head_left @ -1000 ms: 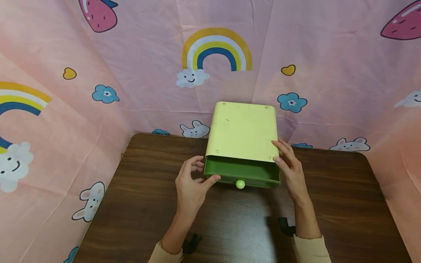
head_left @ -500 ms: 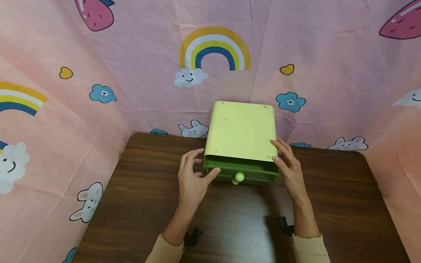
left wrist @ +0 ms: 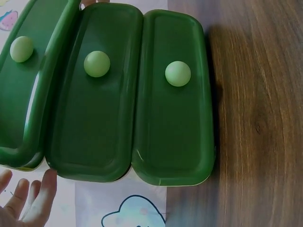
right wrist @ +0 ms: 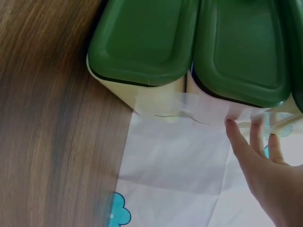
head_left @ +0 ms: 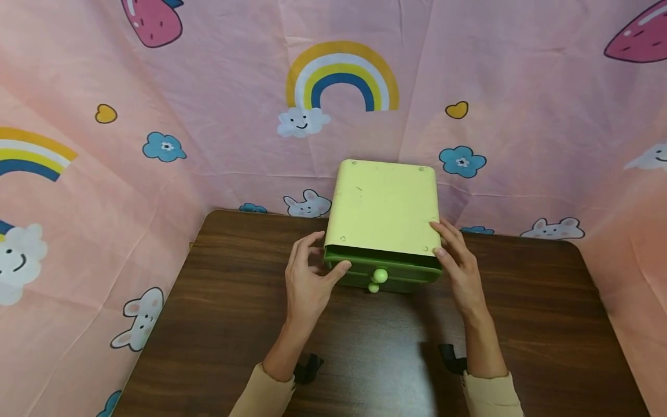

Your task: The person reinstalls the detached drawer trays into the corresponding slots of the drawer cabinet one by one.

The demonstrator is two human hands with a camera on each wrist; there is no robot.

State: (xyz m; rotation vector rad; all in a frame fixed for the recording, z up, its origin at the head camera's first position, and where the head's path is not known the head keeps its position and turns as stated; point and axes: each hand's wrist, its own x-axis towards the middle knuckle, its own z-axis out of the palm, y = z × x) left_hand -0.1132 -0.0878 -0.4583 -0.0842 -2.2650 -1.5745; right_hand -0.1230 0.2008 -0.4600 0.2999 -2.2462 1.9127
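A pale yellow desktop drawer cabinet (head_left: 385, 208) stands on the table, its green top drawer (head_left: 401, 270) sticking out slightly. In the left wrist view its round light green knob (left wrist: 22, 49) shows, with two lower drawers, the middle drawer (left wrist: 90, 123) and bottom drawer (left wrist: 175, 132), sitting flush in the body. My left hand (head_left: 307, 289) has its thumb on the top drawer's left front corner, the other fingers extended along the cabinet's left side. My right hand (head_left: 461, 275) rests extended fingers against the right side and top edge near the front.
The brown wooden table (head_left: 375, 359) surrounds the cabinet. Close behind it hangs a pink printed cloth (head_left: 234, 116), which also covers both sides. Dark wrist-mounted camera pieces (head_left: 310, 368) sit below my wrists.
The top drawer has slid back into the cabinet, so its inside is now almost out of sight and lower knobs show. My left hand moved forward with it; the right hand stayed put.
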